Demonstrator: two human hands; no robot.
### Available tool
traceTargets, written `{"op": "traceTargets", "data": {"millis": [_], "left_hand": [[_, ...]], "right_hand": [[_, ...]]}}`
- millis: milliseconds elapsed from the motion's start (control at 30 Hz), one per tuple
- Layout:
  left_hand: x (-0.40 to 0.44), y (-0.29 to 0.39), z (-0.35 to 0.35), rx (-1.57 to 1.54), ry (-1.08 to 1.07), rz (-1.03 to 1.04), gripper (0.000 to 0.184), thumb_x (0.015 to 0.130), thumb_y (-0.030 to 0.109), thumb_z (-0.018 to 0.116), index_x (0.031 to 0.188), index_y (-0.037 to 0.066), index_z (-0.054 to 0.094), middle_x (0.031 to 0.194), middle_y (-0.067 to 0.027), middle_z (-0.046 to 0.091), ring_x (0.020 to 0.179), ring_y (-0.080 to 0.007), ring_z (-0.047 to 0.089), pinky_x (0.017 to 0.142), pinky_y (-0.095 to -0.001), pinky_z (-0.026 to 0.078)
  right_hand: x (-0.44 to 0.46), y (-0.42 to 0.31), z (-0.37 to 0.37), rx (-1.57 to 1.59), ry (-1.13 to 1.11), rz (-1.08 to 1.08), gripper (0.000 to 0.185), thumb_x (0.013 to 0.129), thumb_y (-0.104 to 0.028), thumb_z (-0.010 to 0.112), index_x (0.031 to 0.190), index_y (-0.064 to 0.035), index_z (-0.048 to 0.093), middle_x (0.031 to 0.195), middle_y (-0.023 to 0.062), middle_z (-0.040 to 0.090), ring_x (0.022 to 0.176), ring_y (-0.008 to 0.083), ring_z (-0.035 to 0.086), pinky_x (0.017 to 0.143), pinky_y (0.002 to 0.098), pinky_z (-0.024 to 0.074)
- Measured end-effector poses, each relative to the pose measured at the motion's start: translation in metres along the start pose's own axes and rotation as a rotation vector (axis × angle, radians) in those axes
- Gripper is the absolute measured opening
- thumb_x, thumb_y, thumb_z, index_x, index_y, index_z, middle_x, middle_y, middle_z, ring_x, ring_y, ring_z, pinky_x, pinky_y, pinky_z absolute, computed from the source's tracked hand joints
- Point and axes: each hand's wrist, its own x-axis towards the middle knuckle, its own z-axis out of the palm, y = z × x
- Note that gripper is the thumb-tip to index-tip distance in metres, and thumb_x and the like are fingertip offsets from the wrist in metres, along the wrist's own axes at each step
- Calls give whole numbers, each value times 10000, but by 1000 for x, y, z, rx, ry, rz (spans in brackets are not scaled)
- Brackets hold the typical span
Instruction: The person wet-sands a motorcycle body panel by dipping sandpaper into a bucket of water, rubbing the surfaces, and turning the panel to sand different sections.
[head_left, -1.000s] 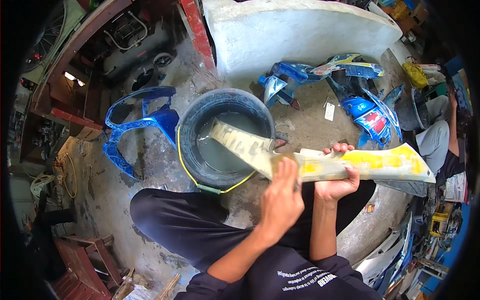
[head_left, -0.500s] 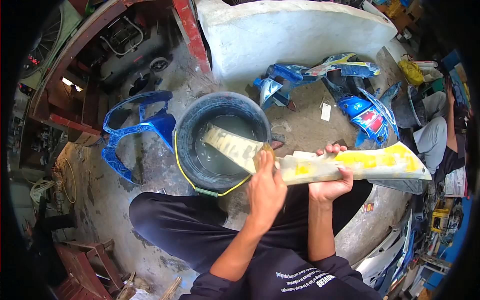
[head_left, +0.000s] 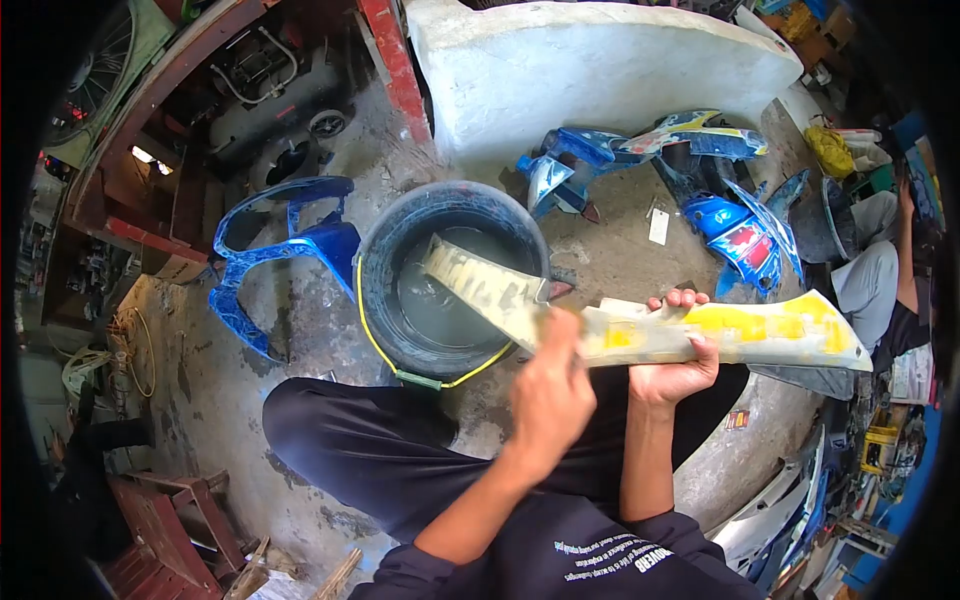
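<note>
A long cream panel with yellow patches [head_left: 745, 330] lies across the view, its narrow left end over the bucket's opening. My right hand [head_left: 682, 345] holds it from below near the middle, palm up, fingers curled over the far edge and thumb on the near side. On the panel's bend, my left hand [head_left: 552, 395] presses a small brownish pad, blurred and mostly covered by the fingers. The black bucket [head_left: 375, 290] has a yellow-edged handle and holds cloudy water [head_left: 440, 305].
A blue frame-shaped part [head_left: 335, 240] lies left of the bucket. Blue fairings [head_left: 725, 225] and a white tag [head_left: 658, 226] are on the floor beyond. Another person's grey-clad leg [head_left: 868, 285] shows at right. A red wooden stool [head_left: 180, 525] stands lower left.
My left hand has slid left along the panel with the pad, then partway back right. My right hand keeps its grip. The whole view has shifted slightly.
</note>
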Motion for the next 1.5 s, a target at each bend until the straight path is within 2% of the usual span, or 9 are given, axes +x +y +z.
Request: {"op": "traceTargets", "data": {"millis": [200, 367, 500, 633, 800, 900, 1133, 1200, 1500], "left_hand": [[-18, 0, 8, 116, -51, 193, 444, 1000, 101, 572, 1420, -44, 575, 1463, -296, 541, 1396, -385, 518, 1131, -435, 451], [17, -33, 6, 26, 44, -91, 464, 982, 95, 572, 1404, -98, 553, 1445, -328, 545, 1365, -421, 541, 1155, -474, 425], [-20, -5, 2, 95, -89, 194, 473, 995, 116, 557, 1416, -99, 536, 1449, -332, 537, 1361, -449, 531, 1149, -445, 438], [16, -29, 4, 84, 92, 6, 435, 994, 115, 589, 1398, -48, 591, 1448, -291, 558, 1388, -425, 508, 1150, -443, 434], [-23, -2, 8, 80, -48, 190, 442, 983, 89, 579, 1409, -27, 592, 1432, -288, 575, 1375, -421, 528, 1143, -479, 439], [11, -1, -10, 131, -54, -178, 407, 1008, 116, 549, 1380, -40, 604, 1417, -299, 579, 1318, -444, 566, 1121, -469, 456], [-20, 1, 0, 114, -75, 155, 438, 1013, 124, 560, 1410, -62, 567, 1441, -316, 550, 1382, -443, 509, 1157, -454, 425], [5, -9, -2, 94, 3, -71, 440, 1010, 117, 563, 1412, -61, 570, 1450, -304, 552, 1372, -448, 519, 1150, -462, 430], [6, -18, 3, 199, 49, 17, 419, 1019, 112, 543, 1389, -81, 579, 1433, -309, 563, 1360, -451, 525, 1156, -504, 408]], "right_hand": [[3, -2, -8, 18, -29, 15, 514, 749, -182, 653, 1230, -52, 528, 1136, 96, 570, 1133, 255, 547, 1038, 454, 425], [-3, 0, -9, -25, 7, 23, 527, 746, -180, 655, 1240, -52, 523, 1137, 94, 569, 1135, 259, 546, 1042, 456, 427], [-1, 1, -10, 17, -8, 33, 515, 756, -181, 647, 1239, -51, 524, 1135, 94, 567, 1137, 257, 546, 1041, 457, 428], [-5, 7, -9, -19, 4, 24, 508, 761, -185, 638, 1238, -51, 527, 1137, 93, 566, 1137, 256, 545, 1038, 457, 428], [1, 2, -7, 20, -5, 30, 491, 758, -184, 606, 1222, -42, 532, 1111, 107, 573, 1121, 266, 549, 1022, 427, 433], [-2, 4, -6, -18, 18, 25, 493, 761, -186, 606, 1228, -47, 525, 1112, 102, 570, 1116, 262, 546, 1026, 428, 432], [1, 1, -5, 27, -32, 30, 489, 765, -188, 612, 1224, -44, 523, 1112, 102, 574, 1121, 264, 544, 1036, 434, 427], [-3, 4, -2, -30, 1, 23, 496, 765, -188, 610, 1233, -53, 515, 1118, 96, 571, 1119, 259, 539, 1031, 433, 433], [-2, 4, -7, -10, 7, 35, 490, 763, -187, 602, 1227, -52, 519, 1119, 103, 570, 1126, 259, 545, 1030, 433, 433]]}}
